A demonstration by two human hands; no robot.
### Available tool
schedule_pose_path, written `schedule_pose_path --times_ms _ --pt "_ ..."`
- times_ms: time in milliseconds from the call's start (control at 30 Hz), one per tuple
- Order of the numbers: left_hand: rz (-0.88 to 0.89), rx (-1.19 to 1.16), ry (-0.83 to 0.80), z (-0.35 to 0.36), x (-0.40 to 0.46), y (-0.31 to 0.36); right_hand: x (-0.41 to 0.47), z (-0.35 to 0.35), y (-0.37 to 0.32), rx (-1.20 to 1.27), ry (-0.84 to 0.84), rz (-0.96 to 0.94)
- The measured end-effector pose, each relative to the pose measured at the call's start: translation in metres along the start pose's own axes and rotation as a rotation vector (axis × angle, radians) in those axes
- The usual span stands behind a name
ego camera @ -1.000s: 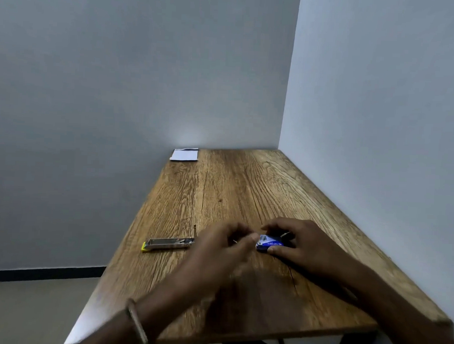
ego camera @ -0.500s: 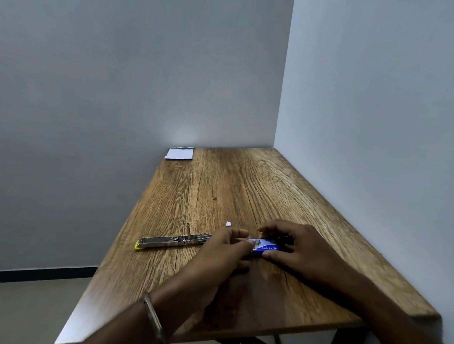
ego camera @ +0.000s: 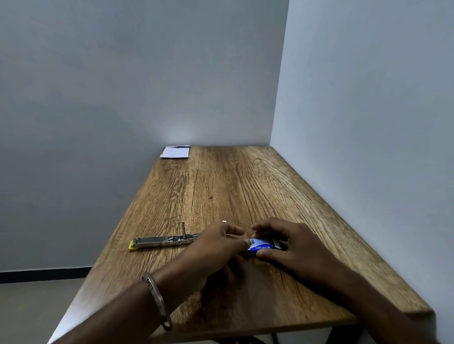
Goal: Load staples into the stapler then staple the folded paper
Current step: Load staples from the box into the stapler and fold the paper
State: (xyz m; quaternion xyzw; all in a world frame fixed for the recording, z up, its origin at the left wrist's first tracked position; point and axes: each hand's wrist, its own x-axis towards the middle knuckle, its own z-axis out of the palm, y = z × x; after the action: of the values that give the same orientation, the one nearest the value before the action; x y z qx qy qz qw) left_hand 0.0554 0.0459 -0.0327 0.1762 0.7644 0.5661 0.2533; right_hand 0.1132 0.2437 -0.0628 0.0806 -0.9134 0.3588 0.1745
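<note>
**Taking staples out of the box**

Resting nearest on the brown wooden table (ego camera: 246,188), the small blue staple box (ego camera: 261,247) is pinched by the right hand (ego camera: 292,248), while the left hand (ego camera: 212,251) is closed at its open end, probably pulling staples. Just beside, the opened silver metal stapler with yellow tip (ego camera: 163,242) lies ready. A strip must next be laid into its channel. Farthest, the white folded paper (ego camera: 175,152) waits.
</note>
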Motion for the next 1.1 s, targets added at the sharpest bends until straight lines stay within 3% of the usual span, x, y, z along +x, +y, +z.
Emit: schedule_pose_path --times_ms 233,400,667,833,1100 --pt "0.063 0.058 0.06 -0.001 -0.002 -0.007 -0.003 -0.005 0.003 0.009 -0.029 0.03" --pt "0.386 0.61 0.247 -0.003 -0.008 -0.016 -0.012 -0.016 0.007 -0.009 0.007 0.059" --pt "0.581 0.963 0.302 0.007 -0.002 -0.018 -0.008 -0.016 0.007 -0.014 -0.027 0.056" --pt "0.721 1.011 0.278 0.021 0.007 -0.015 -0.004 -0.015 0.008 0.012 -0.064 0.039" --pt "0.726 0.937 0.257 0.019 0.013 -0.02 -0.012 -0.029 0.019 0.038 -0.031 0.083"
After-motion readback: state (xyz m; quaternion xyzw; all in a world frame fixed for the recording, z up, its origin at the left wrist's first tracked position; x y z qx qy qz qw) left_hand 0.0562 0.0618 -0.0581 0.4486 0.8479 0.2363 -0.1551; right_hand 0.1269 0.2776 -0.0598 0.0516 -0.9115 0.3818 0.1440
